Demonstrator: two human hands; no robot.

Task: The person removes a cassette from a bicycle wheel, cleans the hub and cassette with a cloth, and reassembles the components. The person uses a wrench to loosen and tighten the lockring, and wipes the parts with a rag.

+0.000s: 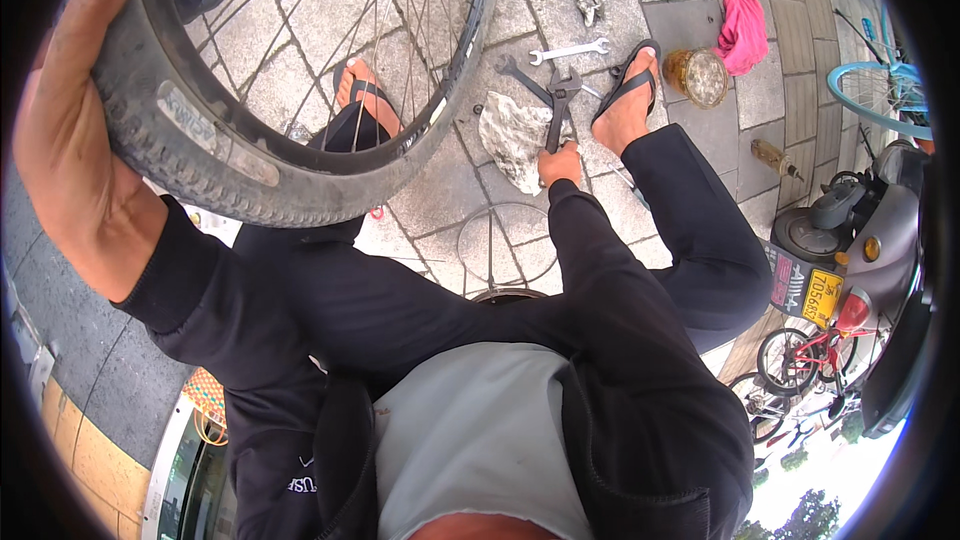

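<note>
A bicycle wheel with a knobbly black tyre stands at the upper left, its spokes and sprockets showing. My left hand is closed round the outer side of the tyre; some of its fingers are hidden behind it. Low between my feet, my right hand is wrapped round the handle of a dark adjustable wrench, jaws pointing away from me. Just beyond its head lies a silver open-ended spanner. Another dark tool crosses beside the wrench. A dirty whitish rag lies left of my right hand.
On the paving right of my sandalled foot stand a jar of brownish contents and a pink cloth. A small bottle lies farther right, near a parked scooter. Crumpled foil-like scrap sits beyond the spanner.
</note>
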